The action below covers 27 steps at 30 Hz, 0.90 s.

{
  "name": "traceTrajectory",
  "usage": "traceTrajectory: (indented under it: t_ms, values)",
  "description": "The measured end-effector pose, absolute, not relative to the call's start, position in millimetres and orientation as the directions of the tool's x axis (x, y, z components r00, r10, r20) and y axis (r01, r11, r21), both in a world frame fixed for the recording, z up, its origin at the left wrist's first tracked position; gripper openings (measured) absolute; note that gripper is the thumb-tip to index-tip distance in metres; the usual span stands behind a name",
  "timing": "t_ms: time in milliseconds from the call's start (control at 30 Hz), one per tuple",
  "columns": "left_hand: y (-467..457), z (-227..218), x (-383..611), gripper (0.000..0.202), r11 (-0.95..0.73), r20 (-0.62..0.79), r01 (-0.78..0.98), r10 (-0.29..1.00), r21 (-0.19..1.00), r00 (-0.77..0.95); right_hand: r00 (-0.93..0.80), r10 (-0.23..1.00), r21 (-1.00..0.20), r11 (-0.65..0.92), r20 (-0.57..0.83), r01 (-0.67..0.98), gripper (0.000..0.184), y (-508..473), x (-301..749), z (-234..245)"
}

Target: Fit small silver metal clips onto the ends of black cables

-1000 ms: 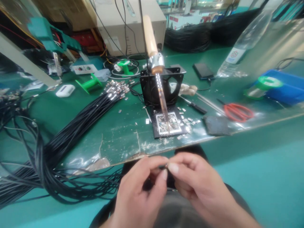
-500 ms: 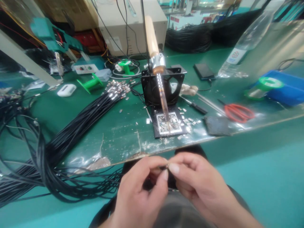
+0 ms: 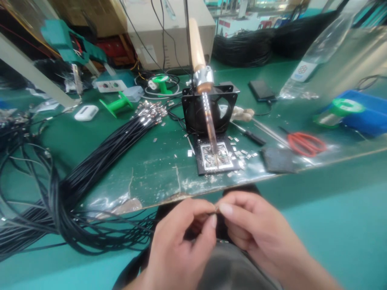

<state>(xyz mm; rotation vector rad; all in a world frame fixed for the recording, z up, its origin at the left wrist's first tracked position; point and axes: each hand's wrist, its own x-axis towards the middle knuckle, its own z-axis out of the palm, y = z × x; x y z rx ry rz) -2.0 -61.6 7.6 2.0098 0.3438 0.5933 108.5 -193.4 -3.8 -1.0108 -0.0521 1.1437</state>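
1. Head view now, and both hands meet over the lap, just this side of the bench edge (image 3: 169,200). Left hand (image 3: 178,237): thumb and index fingertip pinching a small dark piece (image 3: 214,212), too small and blurred to name more closely.
2. Right hand (image 3: 256,225), close alongside: thumb and index pinching at the same piece's right end, fingertips right up against the left's, the other fingers curled beneath.
3. Doing this well, I'd judge, is all fingertip work: left pinch steady as the anchor, right one light, wrists quiet. Squeeze too hard and so small a piece could spring away; over the lap, a dropped bit would be hard to find.
4. Straight ahead of the hands, the soldering iron (image 3: 209,119) points tip-down over the white-rimmed tray (image 3: 203,161), so fingers do well to stay clear of it. Off beyond the left hand lies the black cable bundle (image 3: 99,157).
5. Against half a second ago, little in it! The bench things sit slightly further right in the picture, the hands a touch too; the two-handed pinch looks the same.
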Motion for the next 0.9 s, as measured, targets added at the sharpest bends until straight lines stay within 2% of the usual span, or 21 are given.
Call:
traceTrajectory:
  t_ms: [367, 567, 767, 900]
  values:
    - [-62.5, 7.4, -0.4, 0.025, -0.537, 0.336, -0.039, 0.468, 0.843, 0.817, 0.387, 0.816, -0.577, 0.082, -0.430, -0.813, 0.031, -192.2, 106.6, -6.4]
    - [-62.4, 7.2, -2.4, 0.023, -0.520, 0.316, -0.024, 0.482, 0.854, 0.817, 0.389, 0.816, -0.578, 0.083, -0.429, -0.812, 0.032, -191.0, 105.6, -4.8]
    - [-61.1, 7.5, -2.5, 0.033, -0.564, 0.350, -0.037, 0.459, 0.825, 0.817, 0.375, 0.830, -0.570, 0.085, -0.414, -0.817, 0.034, -190.4, 105.8, -5.6]
    - [-61.8, 8.7, -1.5, 0.028, -0.568, 0.341, -0.033, 0.445, 0.822, 0.828, 0.364, 0.831, -0.565, 0.074, -0.421, -0.822, 0.032, -191.5, 105.4, -6.2]
